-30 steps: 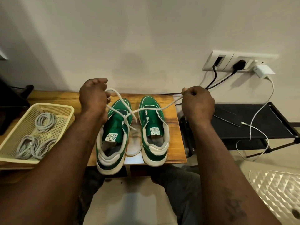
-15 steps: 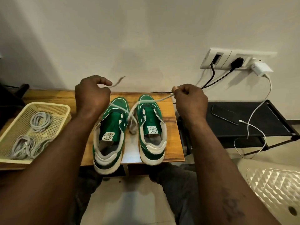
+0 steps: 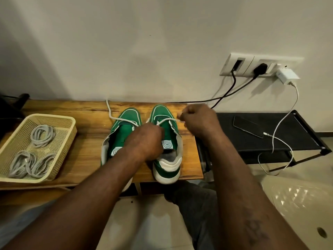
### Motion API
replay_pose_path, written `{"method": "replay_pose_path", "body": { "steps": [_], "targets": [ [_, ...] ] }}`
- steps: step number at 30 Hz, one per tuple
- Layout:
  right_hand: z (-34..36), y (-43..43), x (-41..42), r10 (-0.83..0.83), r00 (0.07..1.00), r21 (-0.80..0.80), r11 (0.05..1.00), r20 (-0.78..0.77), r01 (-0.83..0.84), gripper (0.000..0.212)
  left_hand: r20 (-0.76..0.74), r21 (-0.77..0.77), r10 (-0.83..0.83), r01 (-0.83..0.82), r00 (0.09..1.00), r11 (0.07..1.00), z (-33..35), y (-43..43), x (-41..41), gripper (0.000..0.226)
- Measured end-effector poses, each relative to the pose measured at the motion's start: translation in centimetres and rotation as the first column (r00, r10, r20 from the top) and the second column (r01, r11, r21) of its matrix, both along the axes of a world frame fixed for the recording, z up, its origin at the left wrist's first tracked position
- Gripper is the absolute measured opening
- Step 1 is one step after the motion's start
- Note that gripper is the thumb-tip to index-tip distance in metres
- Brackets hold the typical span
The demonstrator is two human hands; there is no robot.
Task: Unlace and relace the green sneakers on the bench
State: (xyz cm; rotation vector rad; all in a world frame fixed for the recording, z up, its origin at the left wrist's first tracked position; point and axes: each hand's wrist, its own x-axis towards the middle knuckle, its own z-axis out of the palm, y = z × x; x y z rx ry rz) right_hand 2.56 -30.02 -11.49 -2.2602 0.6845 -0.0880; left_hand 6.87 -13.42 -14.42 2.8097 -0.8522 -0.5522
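Green sneakers (image 3: 162, 112) stand side by side on the wooden bench (image 3: 90, 127). Your left hand (image 3: 146, 139) lies over the right one's tongue, its fingers hidden so I cannot tell their grip, and your right hand (image 3: 200, 121) pinches the white lace (image 3: 167, 120). Tug too hard and the lace may slip out of an eyelet or drag that shoe off the near edge. Your yellow basket (image 3: 70, 121) holds coiled grey cables (image 3: 42, 133).

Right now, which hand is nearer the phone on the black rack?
Right. The right hand sits just left of the phone, pinching the lace; the left hand is farther left, over the sneakers.
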Motion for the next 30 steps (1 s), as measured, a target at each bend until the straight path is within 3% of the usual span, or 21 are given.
{"method": "replay_pose_path", "body": {
  "steps": [3, 10, 15, 18, 22, 26, 30],
  "targets": [
    [-0.8, 0.7, -0.1, 0.194, 0.939, -0.019, 0.978, -0.284, -0.208, 0.017, -0.023, 0.047, 0.005, -0.004, 1.0, 0.999, 0.7, 0.2, 0.1, 0.02],
    [-2.6, 0.3, 0.4, 0.283, 0.862, 0.062, 0.957, -0.421, -0.283, 0.015, -0.015, 0.134, -0.059, 0.061, 0.998, 0.989, 1.0, 1.7, 0.3, 0.011],
    [-4.4, -1.4, 0.8, 0.234, 0.898, 0.096, 0.972, -0.372, -0.214, 0.015, 0.125, 0.105, -0.152, 0.139, 0.98, 0.985, 0.4, 1.7, 0.3, 0.018],
    [-5.4, -1.8, 1.4, 0.183, 0.954, -0.031, 0.98, -0.237, -0.196, 0.022, 0.196, 0.033, -0.227, 0.224, 0.954, 0.974, -0.5, 1.3, 0.4, 0.021],
    [-5.0, -2.2, 1.6, 0.111, 0.99, -0.05, 0.992, -0.084, -0.115, 0.021, 0.11, 0.078, -0.236, 0.229, 0.965, 0.97, -1.0, 1.3, 2.0, 0.052],
    [-3.9, -2.4, 0.2, 0.153, 0.981, 0.017, 0.988, -0.123, -0.152, 0.013, 0.049, 0.133, -0.156, 0.148, 0.987, 0.98, -0.4, 0.8, 3.7, 0.072],
    [-2.4, -2.8, -0.3, 0.145, 0.97, 0.049, 0.989, -0.193, -0.138, 0.014, 0.122, 0.033, -0.11, 0.106, 0.986, 0.994, -0.3, -0.2, 2.7, 0.059]
  ]
}}
